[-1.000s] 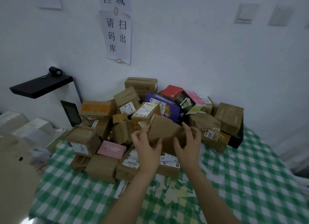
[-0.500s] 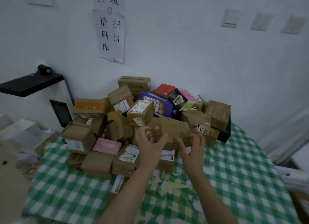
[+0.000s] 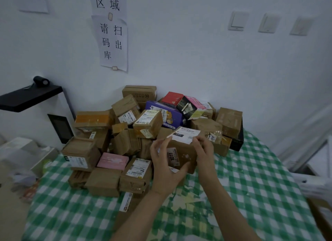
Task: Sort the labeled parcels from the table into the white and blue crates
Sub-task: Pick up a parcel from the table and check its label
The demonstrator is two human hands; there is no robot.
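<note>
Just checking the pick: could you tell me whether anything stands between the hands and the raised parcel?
Nothing visible does: the left hand and right hand both grip the parcel directly, and the pile lies behind it.

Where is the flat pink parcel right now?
Head view, left of centre: the pink parcel lies between the left hand and a labelled brown box.

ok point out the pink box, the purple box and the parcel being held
pink box (image 3: 113,160): head view, top face
purple box (image 3: 172,119): head view, front face
held parcel (image 3: 186,150): head view, bare brown side
</note>
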